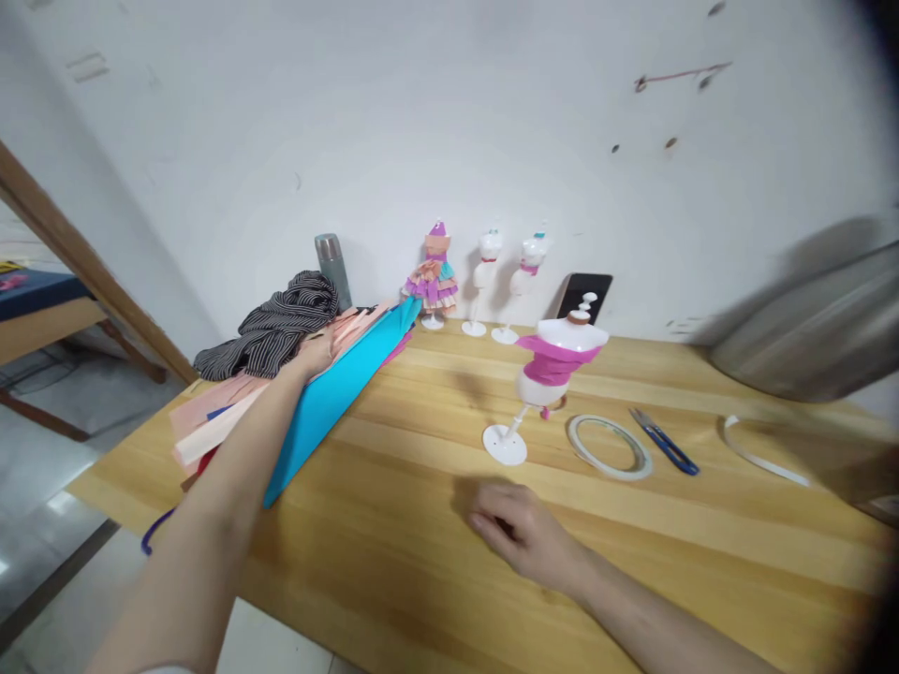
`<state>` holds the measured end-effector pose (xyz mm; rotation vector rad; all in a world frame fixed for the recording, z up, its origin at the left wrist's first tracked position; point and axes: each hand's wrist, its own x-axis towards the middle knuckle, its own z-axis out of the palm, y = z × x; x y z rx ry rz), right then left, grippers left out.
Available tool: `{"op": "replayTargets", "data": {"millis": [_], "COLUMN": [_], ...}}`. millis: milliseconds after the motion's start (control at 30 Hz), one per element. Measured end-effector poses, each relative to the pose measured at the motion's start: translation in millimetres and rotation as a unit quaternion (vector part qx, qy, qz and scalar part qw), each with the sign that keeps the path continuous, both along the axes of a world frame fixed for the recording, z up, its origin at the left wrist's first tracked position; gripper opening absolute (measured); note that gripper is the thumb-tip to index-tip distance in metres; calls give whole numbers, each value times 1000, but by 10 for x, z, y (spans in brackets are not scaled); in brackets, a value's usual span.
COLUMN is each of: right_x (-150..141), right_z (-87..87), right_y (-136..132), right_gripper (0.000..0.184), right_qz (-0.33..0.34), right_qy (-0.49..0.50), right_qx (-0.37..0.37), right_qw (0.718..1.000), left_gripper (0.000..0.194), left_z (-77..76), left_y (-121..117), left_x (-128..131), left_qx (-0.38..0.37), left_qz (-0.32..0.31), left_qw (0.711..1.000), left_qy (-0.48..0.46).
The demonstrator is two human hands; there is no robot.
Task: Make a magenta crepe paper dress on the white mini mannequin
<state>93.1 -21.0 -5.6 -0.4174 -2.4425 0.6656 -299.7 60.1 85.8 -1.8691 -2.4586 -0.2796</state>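
My left hand (316,351) reaches out to a pile of coloured paper sheets (231,407) at the table's left and rests on the pink ones, beside a long cyan sheet (337,388). Its fingers are hidden among the sheets. My right hand (516,529) lies on the wooden table (435,552) near the front, fingers curled loosely downward, nothing visible in them. Just beyond it stands a small white mannequin (552,374) on a round foot, wrapped in pink paper.
A tape ring (608,446) and blue snips (664,440) lie right of the mannequin. Against the wall stand a dressed mannequin (434,276), two bare ones (502,276), a phone (582,295) and a steel flask (332,269). Striped cloth (281,323) tops the pile. A blurred grey shape (807,328) is at right.
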Motion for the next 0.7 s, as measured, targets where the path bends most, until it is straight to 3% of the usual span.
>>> {"op": "replayTargets", "data": {"millis": [133,267,467,700], "right_x": [-6,-10,-2,1], "right_z": [8,30,32,32], "right_y": [-1,-1,10,5], "right_gripper": [34,32,29,29], "right_qz": [3,2,7,3], "right_qy": [0,3,9,7], "right_qx": [2,6,5,-3], "right_qw": [1000,1000,1000,1000], "left_gripper": [43,35,37,34], "left_z": [-245,-265,-259,-307], "left_y": [69,124,245,222], "left_x": [-151,-401,-439,-365], "left_qx": [-10,-38,-85,-79], "left_qz": [105,199,212,231], "left_qw": [994,979,973,968], "left_qy": [16,33,41,58]}}
